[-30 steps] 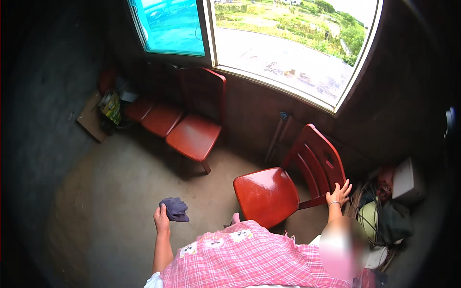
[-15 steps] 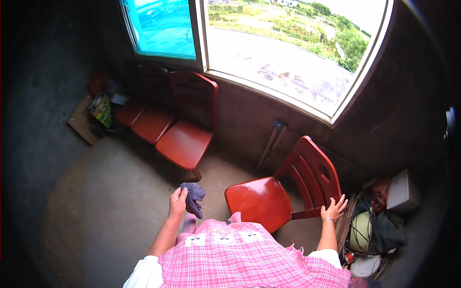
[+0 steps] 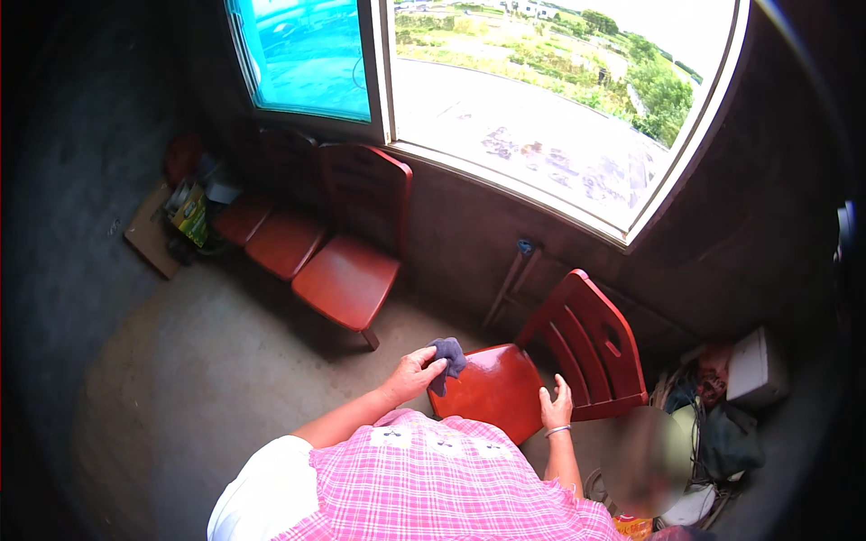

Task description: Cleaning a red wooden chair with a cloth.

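Note:
My left hand [image 3: 416, 373] grips a dark grey-purple cloth [image 3: 447, 362], which hangs at the left edge of a red wooden chair's seat [image 3: 492, 389]. Whether the cloth touches the seat, I cannot tell. My right hand [image 3: 557, 403] is over the right side of that seat, fingers apart and holding nothing, with a bracelet at the wrist. Just beyond it rises the chair's slatted backrest [image 3: 586, 343]. A pink checked apron [image 3: 424, 478] covers my front and hides part of the floor.
Several matching red chairs [image 3: 347, 281] stand in a row under the window [image 3: 559, 117]. A cardboard piece [image 3: 152, 230] and a green-yellow box [image 3: 189, 216] lie at the far left. On the right are a white box [image 3: 756, 368], dark bags [image 3: 731, 442] and other clutter. A folded frame [image 3: 512, 281] leans against the wall.
My left hand has carried the cloth rightward to the seat's edge. My right hand has left the backrest and moved left over the seat.

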{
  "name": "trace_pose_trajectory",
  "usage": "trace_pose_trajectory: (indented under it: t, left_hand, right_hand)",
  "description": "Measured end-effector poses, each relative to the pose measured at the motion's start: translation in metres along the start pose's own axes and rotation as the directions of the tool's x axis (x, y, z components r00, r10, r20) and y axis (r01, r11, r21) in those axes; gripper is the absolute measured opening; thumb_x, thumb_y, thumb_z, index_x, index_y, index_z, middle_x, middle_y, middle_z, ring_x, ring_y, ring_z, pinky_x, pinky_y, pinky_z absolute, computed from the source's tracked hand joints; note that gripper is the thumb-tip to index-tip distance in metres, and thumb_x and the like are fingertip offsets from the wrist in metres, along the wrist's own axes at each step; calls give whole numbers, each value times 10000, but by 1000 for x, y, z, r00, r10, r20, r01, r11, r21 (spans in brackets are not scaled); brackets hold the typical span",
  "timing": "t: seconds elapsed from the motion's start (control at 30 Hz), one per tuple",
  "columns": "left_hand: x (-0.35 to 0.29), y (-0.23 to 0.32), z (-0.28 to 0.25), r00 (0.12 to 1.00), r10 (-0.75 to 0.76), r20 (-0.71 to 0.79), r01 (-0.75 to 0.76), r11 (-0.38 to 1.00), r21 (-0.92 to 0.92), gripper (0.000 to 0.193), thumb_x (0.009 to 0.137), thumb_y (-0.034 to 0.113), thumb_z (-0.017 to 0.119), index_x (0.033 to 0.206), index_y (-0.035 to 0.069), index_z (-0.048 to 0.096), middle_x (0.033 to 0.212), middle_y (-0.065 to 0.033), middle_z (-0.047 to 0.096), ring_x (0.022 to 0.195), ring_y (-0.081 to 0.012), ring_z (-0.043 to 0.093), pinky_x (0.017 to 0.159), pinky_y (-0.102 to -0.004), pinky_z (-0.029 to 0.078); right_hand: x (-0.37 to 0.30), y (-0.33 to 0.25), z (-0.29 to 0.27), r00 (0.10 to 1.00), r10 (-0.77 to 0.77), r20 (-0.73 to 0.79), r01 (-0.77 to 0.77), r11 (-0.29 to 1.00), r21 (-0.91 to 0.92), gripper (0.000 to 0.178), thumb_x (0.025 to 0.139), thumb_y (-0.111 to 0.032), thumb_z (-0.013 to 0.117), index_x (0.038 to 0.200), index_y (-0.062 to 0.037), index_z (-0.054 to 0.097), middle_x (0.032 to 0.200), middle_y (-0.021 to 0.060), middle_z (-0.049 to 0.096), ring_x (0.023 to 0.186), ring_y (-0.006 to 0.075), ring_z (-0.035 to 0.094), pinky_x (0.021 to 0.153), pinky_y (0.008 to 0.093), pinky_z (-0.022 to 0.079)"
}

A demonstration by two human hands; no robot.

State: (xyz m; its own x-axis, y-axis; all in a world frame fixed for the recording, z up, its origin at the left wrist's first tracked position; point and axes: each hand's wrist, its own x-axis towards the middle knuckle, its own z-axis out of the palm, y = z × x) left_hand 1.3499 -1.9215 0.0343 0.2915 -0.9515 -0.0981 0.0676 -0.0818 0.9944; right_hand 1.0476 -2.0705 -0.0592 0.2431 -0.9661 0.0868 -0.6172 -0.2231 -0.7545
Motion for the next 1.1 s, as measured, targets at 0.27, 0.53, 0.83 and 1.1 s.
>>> trace_pose_trajectory:
  t: [0.27,0.53,0.83,1.1]
  left_hand:
    - [15,21,13,871,151,468,-335,879,338,353,887,234,549,1165,17,548,1154,-146,527,1034,-249,541,882,-345,437]
    - [28,0,-29,982,68,175,-103,974,199,257,846,167,607,1065,32,596,993,-82,569,914,-158,562,798,-290,473]
    - [40,2,-49,982,60,181,-127,916,380,432,807,272,637,1156,35,546,1030,-128,555,938,-228,570,835,-333,467]
    - [-13,-37,-109,921,-342,188,178,797,577,467,851,315,586,1233,59,501,1061,-126,601,957,-226,580,842,-332,455]
  right_hand:
    - [12,-71,160,818,-305,487,-342,424,839,412,872,-327,546,1182,-56,520,1117,78,563,943,195,559,802,317,464]
    - [27,-202,105,685,-729,7,715,674,185,679,615,-411,758,1142,-59,513,1001,96,560,888,263,534,803,345,413]
    - [41,-220,108,604,-794,74,794,590,-148,483,630,-370,715,976,-65,570,955,103,588,974,296,548,941,403,391]
    - [28,-187,75,572,-815,-92,683,536,-497,334,751,-193,654,968,16,508,869,119,591,794,270,609,789,390,499]
